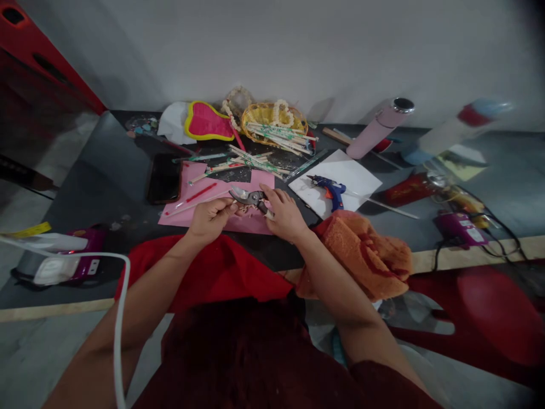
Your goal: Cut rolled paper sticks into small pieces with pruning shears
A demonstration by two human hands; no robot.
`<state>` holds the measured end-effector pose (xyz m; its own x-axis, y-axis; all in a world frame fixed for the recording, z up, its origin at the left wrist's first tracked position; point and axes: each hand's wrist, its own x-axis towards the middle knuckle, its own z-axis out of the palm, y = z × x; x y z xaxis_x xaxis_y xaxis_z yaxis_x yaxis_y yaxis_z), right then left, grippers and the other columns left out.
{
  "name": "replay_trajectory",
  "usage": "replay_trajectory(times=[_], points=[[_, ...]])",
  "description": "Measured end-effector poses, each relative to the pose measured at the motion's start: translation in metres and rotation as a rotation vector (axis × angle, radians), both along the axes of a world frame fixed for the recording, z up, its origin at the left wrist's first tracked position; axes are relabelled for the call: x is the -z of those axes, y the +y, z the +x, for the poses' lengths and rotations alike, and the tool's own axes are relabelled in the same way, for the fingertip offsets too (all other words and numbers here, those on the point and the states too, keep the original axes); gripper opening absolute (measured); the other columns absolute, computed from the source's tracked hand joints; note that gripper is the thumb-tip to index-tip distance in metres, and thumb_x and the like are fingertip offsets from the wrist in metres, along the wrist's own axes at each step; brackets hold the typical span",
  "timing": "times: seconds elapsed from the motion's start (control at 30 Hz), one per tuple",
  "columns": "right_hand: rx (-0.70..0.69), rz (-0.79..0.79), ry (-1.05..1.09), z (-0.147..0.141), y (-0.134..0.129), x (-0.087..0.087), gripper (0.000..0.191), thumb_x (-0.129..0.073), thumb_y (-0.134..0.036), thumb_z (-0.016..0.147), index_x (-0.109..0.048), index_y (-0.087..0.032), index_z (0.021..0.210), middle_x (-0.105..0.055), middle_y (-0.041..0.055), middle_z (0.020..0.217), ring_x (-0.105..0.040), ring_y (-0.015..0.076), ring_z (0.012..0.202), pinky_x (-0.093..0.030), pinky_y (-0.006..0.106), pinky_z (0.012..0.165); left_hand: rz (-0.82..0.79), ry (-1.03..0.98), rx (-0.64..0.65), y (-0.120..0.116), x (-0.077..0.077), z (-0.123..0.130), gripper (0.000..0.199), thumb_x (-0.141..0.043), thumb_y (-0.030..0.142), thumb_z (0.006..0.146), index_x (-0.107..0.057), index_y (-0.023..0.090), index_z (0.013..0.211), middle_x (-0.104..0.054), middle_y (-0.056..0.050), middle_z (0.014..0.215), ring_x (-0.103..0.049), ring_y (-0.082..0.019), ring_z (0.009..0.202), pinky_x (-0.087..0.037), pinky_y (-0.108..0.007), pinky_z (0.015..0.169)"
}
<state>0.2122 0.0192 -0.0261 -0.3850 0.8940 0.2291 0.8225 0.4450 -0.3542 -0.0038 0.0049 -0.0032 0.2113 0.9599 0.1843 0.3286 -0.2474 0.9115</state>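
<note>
Pruning shears (248,197) sit between both hands, over a pink sheet (250,226). Right hand (287,216) is wrapped round the handles; left hand (208,220) is pinched near the blades, can't really tell on what. Forearms stretch forward over a cluttered dark table (106,176) against a grey wall (276,51). Blades point left and slightly away, long axis slanting crosswise.

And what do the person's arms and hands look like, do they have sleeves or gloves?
No gloves: the left hand and right hand are bare, and so are both forearms. A short, dark maroon sleeve shows on the right arm; no left sleeve is in view. A white cable hangs in front of the left arm.
</note>
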Motion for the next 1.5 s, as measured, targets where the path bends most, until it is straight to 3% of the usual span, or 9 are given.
replay_trajectory(times=[0.1, 0.3, 0.43, 0.53, 0.83, 1.0, 1.17, 1.33, 1.5], points=[[-0.036, 0.003, 0.034, 0.002, 0.002, 0.003, 0.073, -0.049, -0.02, 0.08, -0.022, -0.025, 0.148, -0.052, 0.0115, 0.126, -0.046, 0.0306, 0.114, -0.045, 0.05, 0.091, -0.099, -0.096, 0.046, 0.001, -0.001, -0.002, 0.023, -0.056, 0.029, 0.085, -0.072, 0.013, 0.081, -0.071, -0.005, 0.073, -0.045, -0.005, 0.042, -0.037, -0.019, 0.042], [-0.136, 0.019, 0.098, 0.005, 0.004, 0.005, 0.074, -0.048, -0.018, 0.081, -0.019, -0.025, 0.148, -0.049, 0.0103, 0.131, -0.045, 0.0276, 0.116, -0.044, 0.048, 0.096, -0.344, -0.344, 0.179, 0.0, -0.005, -0.007, 0.027, -0.065, 0.038, 0.08, -0.07, 0.012, 0.081, -0.068, -0.005, 0.061, -0.035, -0.002, 0.036, -0.023, -0.016, 0.036], [-0.201, 0.051, 0.132, 0.005, 0.004, 0.003, 0.066, -0.049, -0.022, 0.083, -0.027, -0.022, 0.145, -0.051, 0.0115, 0.126, -0.046, 0.0274, 0.114, -0.042, 0.047, 0.099, -0.536, -0.465, 0.284, -0.001, -0.008, -0.008, 0.031, -0.071, 0.041, 0.074, -0.068, 0.011, 0.08, -0.067, -0.007, 0.055, -0.032, -0.001, 0.033, -0.018, -0.015, 0.034], [-0.202, 0.074, 0.147, 0.005, 0.003, 0.0, 0.061, -0.053, -0.021, 0.079, -0.038, -0.019, 0.138, -0.055, 0.0111, 0.118, -0.048, 0.027, 0.109, -0.042, 0.045, 0.098, -0.58, -0.493, 0.3, -0.002, -0.011, -0.008, 0.033, -0.074, 0.042, 0.072, -0.068, 0.01, 0.076, -0.068, -0.008, 0.056, -0.033, 0.0, 0.033, -0.016, -0.015, 0.034], [-0.06, 0.071, 0.089, 0.0, -0.003, 0.002, 0.057, -0.051, -0.017, 0.077, -0.044, -0.019, 0.133, -0.058, 0.0113, 0.112, -0.053, 0.0268, 0.106, -0.046, 0.041, 0.093, -0.508, -0.505, 0.218, -0.001, -0.011, -0.006, 0.032, -0.071, 0.041, 0.075, -0.067, 0.01, 0.078, -0.068, -0.007, 0.059, -0.033, 0.0, 0.034, -0.023, -0.014, 0.035], [-0.006, 0.036, 0.087, -0.002, -0.004, 0.001, 0.052, -0.049, -0.019, 0.081, -0.044, -0.018, 0.132, -0.059, 0.0111, 0.109, -0.055, 0.0254, 0.102, -0.047, 0.039, 0.092, -0.237, -0.346, 0.046, 0.001, -0.004, 0.0, 0.024, -0.068, 0.035, 0.079, -0.068, 0.013, 0.084, -0.07, -0.004, 0.068, -0.043, -0.003, 0.043, -0.034, -0.016, 0.041], [0.001, 0.012, 0.036, -0.001, -0.002, -0.004, 0.062, -0.051, -0.018, 0.078, -0.038, -0.021, 0.138, -0.056, 0.0106, 0.121, -0.05, 0.0285, 0.111, -0.045, 0.046, 0.094, -0.032, -0.173, -0.089, 0.0, 0.0, 0.004, 0.015, -0.062, 0.026, 0.081, -0.068, 0.013, 0.078, -0.072, -0.004, 0.075, -0.052, -0.006, 0.049, -0.043, -0.017, 0.048], [-0.064, 0.035, 0.113, 0.003, 0.002, -0.001, 0.062, -0.052, -0.018, 0.078, -0.035, -0.021, 0.138, -0.054, 0.0109, 0.128, -0.05, 0.0276, 0.113, -0.044, 0.046, 0.095, -0.088, -0.181, -0.048, -0.002, 0.001, 0.002, 0.021, -0.057, 0.03, 0.085, -0.07, 0.013, 0.081, -0.073, -0.007, 0.079, -0.051, -0.006, 0.045, -0.041, -0.018, 0.044], [-0.078, 0.064, 0.309, 0.003, 0.003, 0.003, 0.035, -0.054, -0.023, 0.078, -0.05, -0.019, 0.113, -0.061, 0.0095, 0.107, -0.057, 0.0228, 0.097, -0.049, 0.039, 0.087, -0.192, -0.372, -0.049, 0.001, 0.006, -0.001, 0.029, -0.061, 0.039, 0.083, -0.069, 0.011, 0.088, -0.072, -0.009, 0.076, -0.046, -0.004, 0.041, -0.037, -0.018, 0.04]])
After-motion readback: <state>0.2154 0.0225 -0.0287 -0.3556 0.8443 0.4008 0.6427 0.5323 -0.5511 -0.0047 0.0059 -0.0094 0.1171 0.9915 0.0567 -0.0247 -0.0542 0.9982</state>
